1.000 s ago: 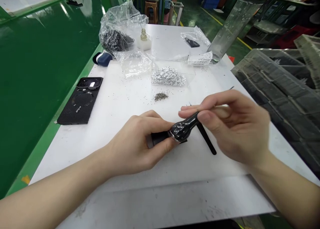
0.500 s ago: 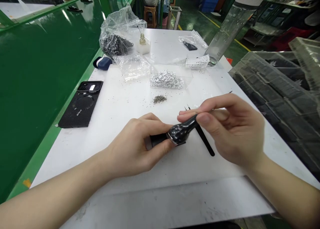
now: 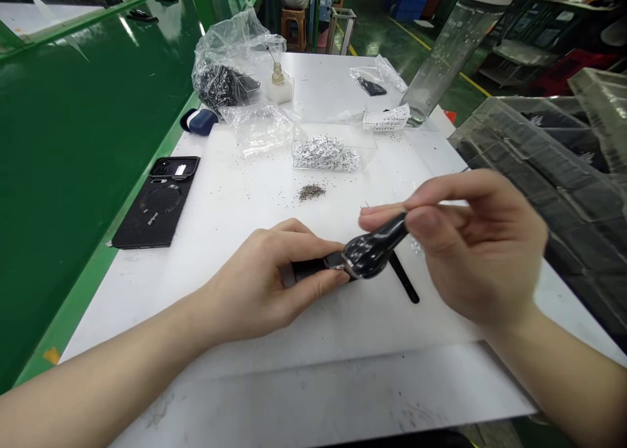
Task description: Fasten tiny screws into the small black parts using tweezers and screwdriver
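Observation:
My left hand is closed on a black flat piece with a small metallic part at its right end. Between the thumb and fingers of my right hand is the narrow end of a glossy black part. The wide end of that glossy part meets the right end of the flat piece near my left fingertips; whether they are joined cannot be made out. Black tweezers lie on the white sheet, partly hidden behind the glossy part and my right hand.
Tiny metal pieces lie in a pile before a clear tray of small white pieces. A black phone is at the left, a glue bottle and plastic bag behind. Compartment boxes stand at the right.
My right hand has moved right with the glossy black part, so the metallic end of the flat piece shows. My left hand has hardly moved.

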`<act>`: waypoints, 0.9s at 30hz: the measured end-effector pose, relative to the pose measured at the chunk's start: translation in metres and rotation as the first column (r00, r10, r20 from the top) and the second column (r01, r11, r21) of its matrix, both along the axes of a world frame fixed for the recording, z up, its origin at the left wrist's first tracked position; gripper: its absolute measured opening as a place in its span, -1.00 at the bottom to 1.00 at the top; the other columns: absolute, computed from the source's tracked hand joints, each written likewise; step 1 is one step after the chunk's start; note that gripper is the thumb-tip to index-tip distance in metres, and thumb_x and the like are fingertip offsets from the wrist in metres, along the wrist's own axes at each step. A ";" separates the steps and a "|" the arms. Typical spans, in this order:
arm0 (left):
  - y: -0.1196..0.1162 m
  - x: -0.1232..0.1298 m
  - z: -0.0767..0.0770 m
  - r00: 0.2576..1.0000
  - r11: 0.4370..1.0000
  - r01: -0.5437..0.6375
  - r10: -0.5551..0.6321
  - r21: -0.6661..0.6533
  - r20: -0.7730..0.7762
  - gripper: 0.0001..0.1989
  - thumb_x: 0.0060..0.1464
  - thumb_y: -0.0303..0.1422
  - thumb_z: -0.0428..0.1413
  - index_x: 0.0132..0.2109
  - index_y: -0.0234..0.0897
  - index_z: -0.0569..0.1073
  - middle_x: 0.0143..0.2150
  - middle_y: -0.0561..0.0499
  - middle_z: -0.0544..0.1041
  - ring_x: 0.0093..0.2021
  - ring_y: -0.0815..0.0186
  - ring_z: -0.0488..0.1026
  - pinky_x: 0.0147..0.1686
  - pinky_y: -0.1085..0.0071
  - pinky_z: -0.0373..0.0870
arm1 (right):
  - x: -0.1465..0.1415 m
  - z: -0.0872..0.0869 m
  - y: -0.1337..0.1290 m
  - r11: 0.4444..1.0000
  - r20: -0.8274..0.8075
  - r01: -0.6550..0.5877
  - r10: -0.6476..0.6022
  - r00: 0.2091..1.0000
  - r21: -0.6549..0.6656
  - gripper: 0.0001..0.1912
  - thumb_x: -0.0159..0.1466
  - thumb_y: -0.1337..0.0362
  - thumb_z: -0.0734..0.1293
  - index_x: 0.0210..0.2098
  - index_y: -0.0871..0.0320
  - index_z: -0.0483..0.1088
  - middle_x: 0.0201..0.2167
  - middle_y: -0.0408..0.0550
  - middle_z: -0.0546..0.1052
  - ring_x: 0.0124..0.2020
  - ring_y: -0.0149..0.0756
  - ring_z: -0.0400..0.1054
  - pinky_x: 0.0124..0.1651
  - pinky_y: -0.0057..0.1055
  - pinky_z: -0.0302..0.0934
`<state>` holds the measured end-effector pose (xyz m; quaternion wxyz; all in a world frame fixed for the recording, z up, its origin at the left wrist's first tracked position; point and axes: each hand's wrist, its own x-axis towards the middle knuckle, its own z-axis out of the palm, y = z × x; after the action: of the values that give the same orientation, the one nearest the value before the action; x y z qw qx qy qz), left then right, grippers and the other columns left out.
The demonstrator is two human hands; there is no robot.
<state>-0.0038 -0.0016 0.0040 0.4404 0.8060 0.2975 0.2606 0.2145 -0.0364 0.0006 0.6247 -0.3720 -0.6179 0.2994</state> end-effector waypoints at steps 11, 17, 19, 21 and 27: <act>-0.002 0.001 0.000 0.999 0.999 -0.046 0.046 0.027 0.007 -0.86 0.19 -0.41 0.22 -0.10 -0.17 0.60 -0.17 0.02 0.67 -0.13 0.24 0.58 -0.17 0.35 0.51 | 0.004 0.001 0.006 0.992 -0.069 0.122 -0.120 0.990 0.034 -0.89 0.32 0.36 0.44 -0.19 0.01 0.50 -0.39 -0.23 0.56 -0.34 -0.22 0.64 -0.32 -0.26 0.55; -0.003 0.000 -0.003 0.993 0.996 -0.056 0.049 0.069 0.107 -0.89 0.16 -0.50 0.24 -0.21 -0.18 0.53 -0.12 0.03 0.67 -0.09 0.27 0.62 -0.07 0.34 0.56 | 0.026 0.004 0.017 0.968 0.501 0.156 -0.037 0.865 -0.198 -0.88 0.29 0.29 0.41 -0.17 0.02 0.47 -0.65 -0.31 0.43 -0.62 -0.41 0.30 -0.50 -0.38 0.19; -0.003 0.000 -0.003 0.994 0.990 -0.060 0.046 0.127 0.104 -0.88 0.16 -0.51 0.24 -0.25 -0.16 0.58 -0.10 0.03 0.67 -0.07 0.26 0.61 -0.05 0.34 0.56 | 0.029 0.003 0.018 0.959 0.616 0.086 0.104 0.781 -0.271 -0.87 0.27 0.31 0.39 -0.17 0.04 0.47 -0.68 -0.33 0.36 -0.63 -0.44 0.20 -0.50 -0.41 0.14; -0.003 -0.001 -0.003 0.992 0.982 -0.074 0.054 0.175 0.117 -0.85 0.14 -0.53 0.26 -0.26 -0.15 0.60 -0.07 0.04 0.67 -0.09 0.28 0.60 -0.07 0.36 0.56 | 0.028 0.000 0.019 0.955 0.663 0.039 0.174 0.728 -0.294 -0.85 0.25 0.32 0.40 -0.17 0.05 0.48 -0.67 -0.35 0.31 -0.62 -0.46 0.18 -0.48 -0.43 0.14; -0.004 0.002 -0.001 0.964 0.979 -0.143 0.105 0.146 0.243 -0.79 0.06 -0.61 0.29 -0.30 -0.17 0.57 -0.17 0.01 0.60 -0.16 0.28 0.54 -0.15 0.31 0.52 | 0.026 -0.003 0.022 0.971 0.690 0.014 0.161 0.705 -0.241 -0.87 0.32 0.19 0.37 -0.28 0.07 0.54 -0.68 -0.30 0.31 -0.61 -0.46 0.17 -0.48 -0.43 0.10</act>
<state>-0.0021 -0.0056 0.0035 0.3880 0.7826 0.2712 0.4042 0.2408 -0.0141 -0.0019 0.2819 -0.5018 -0.7853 0.2282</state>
